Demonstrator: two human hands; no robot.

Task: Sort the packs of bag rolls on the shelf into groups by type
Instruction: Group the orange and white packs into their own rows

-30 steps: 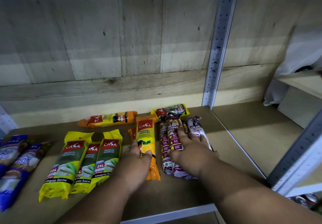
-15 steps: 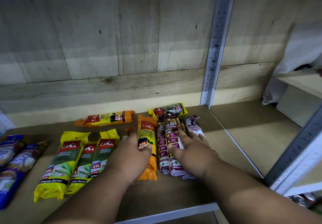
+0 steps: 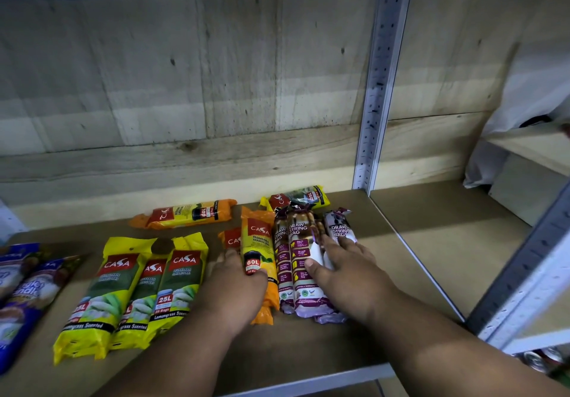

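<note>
My left hand point(image 3: 234, 291) grips an orange 60L pack point(image 3: 258, 242) at its lower half, thumb across its front; a second orange pack point(image 3: 229, 239) peeks out behind it. My right hand point(image 3: 345, 270) rests flat, fingers spread, on three purple draw-string packs point(image 3: 297, 251) lying side by side just right of the orange one. Three yellow 25L packs point(image 3: 135, 291) lie together at the left. Another orange 60L pack point(image 3: 185, 214) lies crosswise near the back. A yellow 25L pack point(image 3: 297, 197) lies crosswise behind the purple ones.
Blue packs point(image 3: 21, 288) lie at the far left edge. The brown shelf board point(image 3: 308, 341) ends at a grey metal front rail point(image 3: 308, 379). A perforated upright point(image 3: 374, 88) divides it from the neighbouring shelf bay point(image 3: 438, 236). A wooden wall closes the back.
My left hand has slid the orange pack to the right, up against the purple packs. My right hand stays on the purple packs.
</note>
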